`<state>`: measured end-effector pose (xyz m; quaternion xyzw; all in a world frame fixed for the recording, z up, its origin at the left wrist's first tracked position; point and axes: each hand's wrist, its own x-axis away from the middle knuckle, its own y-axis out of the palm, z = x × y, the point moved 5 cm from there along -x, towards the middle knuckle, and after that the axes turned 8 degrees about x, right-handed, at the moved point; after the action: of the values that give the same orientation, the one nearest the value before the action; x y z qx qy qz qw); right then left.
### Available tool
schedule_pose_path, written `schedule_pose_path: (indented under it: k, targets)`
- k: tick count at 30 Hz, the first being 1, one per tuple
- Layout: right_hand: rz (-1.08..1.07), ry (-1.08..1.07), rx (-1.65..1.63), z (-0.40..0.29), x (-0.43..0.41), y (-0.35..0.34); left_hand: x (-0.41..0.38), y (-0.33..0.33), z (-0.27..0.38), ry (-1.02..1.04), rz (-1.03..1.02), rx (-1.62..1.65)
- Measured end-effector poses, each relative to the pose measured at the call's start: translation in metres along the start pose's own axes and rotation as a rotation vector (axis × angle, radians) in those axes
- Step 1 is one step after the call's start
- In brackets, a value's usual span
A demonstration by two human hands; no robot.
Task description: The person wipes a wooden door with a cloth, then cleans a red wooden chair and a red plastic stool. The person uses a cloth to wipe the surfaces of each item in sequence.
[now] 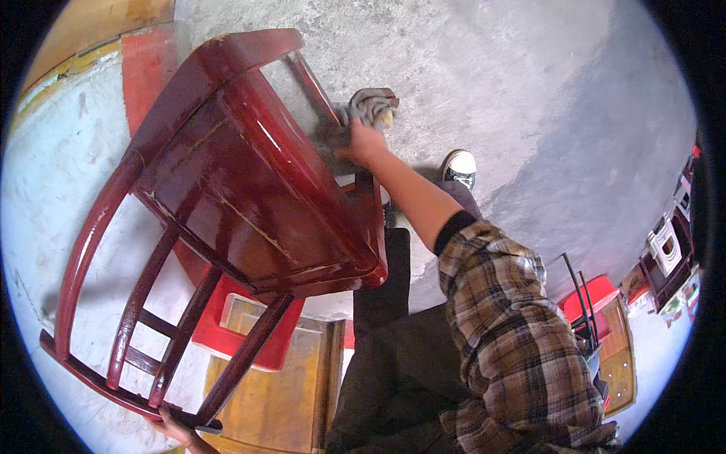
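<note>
A dark red wooden chair (272, 164) stands tilted before me, its slatted backrest reaching toward the lower left. At the bottom left my left hand (173, 425) grips the top rail of the backrest. Up at the front leg, my right hand (366, 142) holds a crumpled grey cloth (368, 105) around the leg's end. A small yellowish patch shows beside the cloth; what it is I cannot tell. The seat has pale worn lines along its joints.
Behind the chair are a red plastic seat (278, 346) and a wooden door (255, 397). My shoe (460, 167) rests on the concrete floor (510, 85). A red chair (592, 295) and a shelf with objects (663, 255) are at the right.
</note>
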<state>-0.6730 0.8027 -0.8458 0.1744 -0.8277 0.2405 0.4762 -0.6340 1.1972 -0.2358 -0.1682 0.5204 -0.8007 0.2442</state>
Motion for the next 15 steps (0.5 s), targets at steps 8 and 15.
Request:
schedule_pose_path:
  k: [8, 15]
  targets:
    - [-0.220, -0.189, 0.188, -0.010, 0.098, -0.012, -0.006, -0.010, -0.008, 0.046, -0.024, -0.031]
    - [0.166, 0.052, 0.332, 0.058, 0.065, -0.032, -0.023, -0.007, -0.016, 0.044, 0.025, 0.011]
